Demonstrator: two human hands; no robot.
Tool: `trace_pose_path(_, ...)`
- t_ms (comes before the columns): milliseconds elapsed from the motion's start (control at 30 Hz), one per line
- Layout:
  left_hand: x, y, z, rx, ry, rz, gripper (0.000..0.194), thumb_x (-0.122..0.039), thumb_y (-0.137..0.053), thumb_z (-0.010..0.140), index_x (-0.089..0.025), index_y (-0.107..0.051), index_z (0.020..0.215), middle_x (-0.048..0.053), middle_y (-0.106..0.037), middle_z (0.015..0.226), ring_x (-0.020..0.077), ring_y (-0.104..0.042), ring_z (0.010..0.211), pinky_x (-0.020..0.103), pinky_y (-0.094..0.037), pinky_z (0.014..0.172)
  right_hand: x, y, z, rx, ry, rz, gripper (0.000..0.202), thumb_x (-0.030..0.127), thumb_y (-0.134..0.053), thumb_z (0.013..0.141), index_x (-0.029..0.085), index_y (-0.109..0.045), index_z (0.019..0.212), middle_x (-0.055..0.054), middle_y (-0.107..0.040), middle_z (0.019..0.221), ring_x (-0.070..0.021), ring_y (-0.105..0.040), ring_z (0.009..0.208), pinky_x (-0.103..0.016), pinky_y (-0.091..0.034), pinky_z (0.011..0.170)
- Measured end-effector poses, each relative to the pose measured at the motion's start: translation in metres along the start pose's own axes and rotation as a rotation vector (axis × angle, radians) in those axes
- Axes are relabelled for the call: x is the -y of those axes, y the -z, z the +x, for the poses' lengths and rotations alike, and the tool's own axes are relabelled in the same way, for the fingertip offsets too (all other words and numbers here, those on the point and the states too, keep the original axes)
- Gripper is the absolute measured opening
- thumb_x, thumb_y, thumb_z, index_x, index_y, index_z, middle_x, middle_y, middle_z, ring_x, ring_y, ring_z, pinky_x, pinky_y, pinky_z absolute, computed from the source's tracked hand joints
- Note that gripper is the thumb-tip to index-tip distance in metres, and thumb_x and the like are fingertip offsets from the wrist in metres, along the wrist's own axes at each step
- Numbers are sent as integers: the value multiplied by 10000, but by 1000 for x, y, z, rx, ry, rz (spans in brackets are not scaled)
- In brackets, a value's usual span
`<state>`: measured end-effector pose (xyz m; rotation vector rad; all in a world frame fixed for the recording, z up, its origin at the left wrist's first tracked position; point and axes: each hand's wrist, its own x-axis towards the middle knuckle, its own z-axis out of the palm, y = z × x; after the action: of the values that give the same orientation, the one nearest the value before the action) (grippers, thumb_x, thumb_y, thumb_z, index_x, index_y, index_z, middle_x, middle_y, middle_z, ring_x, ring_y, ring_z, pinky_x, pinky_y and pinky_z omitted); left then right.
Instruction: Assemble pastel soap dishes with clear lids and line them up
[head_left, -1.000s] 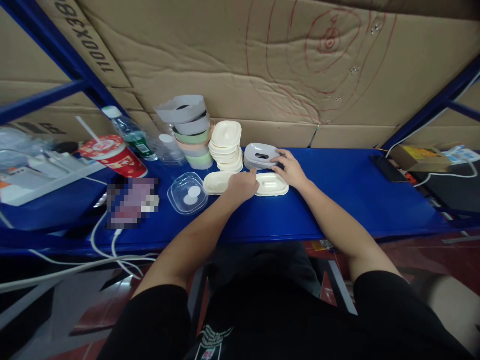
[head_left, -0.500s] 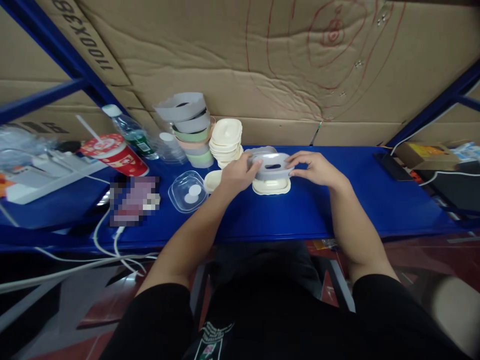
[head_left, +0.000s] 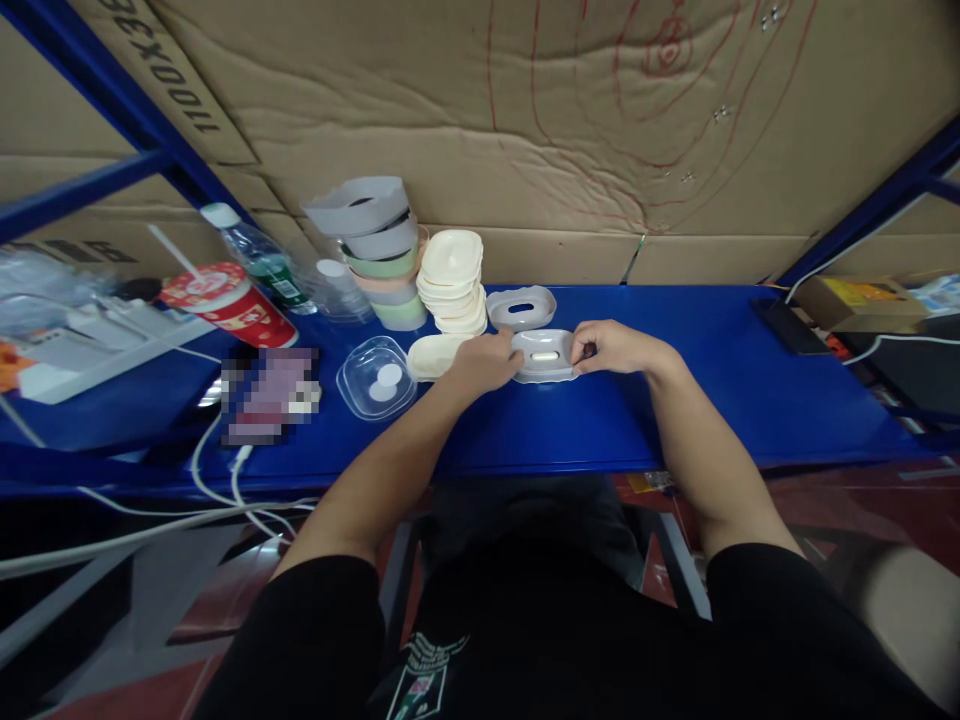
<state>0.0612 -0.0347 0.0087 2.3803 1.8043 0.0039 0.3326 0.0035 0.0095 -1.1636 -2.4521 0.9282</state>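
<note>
A grey slotted soap dish [head_left: 541, 370] sits over a cream tray, whose colour shows through the slot. My left hand [head_left: 487, 362] grips its left rim with bent fingers. At the right end, my right hand [head_left: 609, 346] pinches the rim between thumb and fingers. Just behind lies a second grey soap dish [head_left: 536, 300] with an oval slot. A loose cream tray [head_left: 431, 358] is partly covered by my left hand. Beyond it rises a stack of cream trays [head_left: 452, 260].
Grey, green and peach dishes form a leaning stack [head_left: 379, 245] at the back. Left of my hands are a clear plastic lid [head_left: 367, 375], a red paper cup [head_left: 247, 305], a water bottle [head_left: 266, 265] and a power strip [head_left: 67, 360]. A cardboard box [head_left: 859, 303] stands far right.
The grey soap dish has come down onto the cream tray in front, with both hands lowered along with it. The other grey dish behind shows more fully now.
</note>
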Motion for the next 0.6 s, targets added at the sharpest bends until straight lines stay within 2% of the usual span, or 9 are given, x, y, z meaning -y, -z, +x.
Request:
trace_pose_path(200,-4,-6,-4,-38,-17,52,538,-422,-375,1134,-38,-604,1435,236,-778,1246,373,-740,1217,443,-558,990,-6,-1,2,26,-10,25,220,385,-911,744,227,-775,816,-15,-701,959,-191,-671,852,-356,-524,827)
trace_pose_path(367,-1,11,-8,-54,10,66,575,-537,-410,1131,-100,-696,1370,216,-790,1247,393,-736,1230,448,-548,983,-3,-2,4,25,12,57,237,413,-892,745,225,-765,814,-19,-687,960,-196,-670,848,-356,-521,825)
trace_pose_path(500,28,37,-20,-130,135,94,564,-577,-489,1094,-148,-724,1375,214,-785,1288,426,-707,1279,471,-538,995,-1,-6,6,-5,29,67,232,401,-894,735,227,-754,800,-18,-679,955,-200,-669,864,-350,-512,838)
trace_pose_path(600,59,50,-26,-46,222,117,596,-616,-545,1052,-177,-710,1419,193,-764,1368,424,-688,1312,464,-531,1022,-1,-8,7,-19,27,61,213,381,-891,738,231,-754,802,-16,-673,945,-194,-656,850,-339,-500,820)
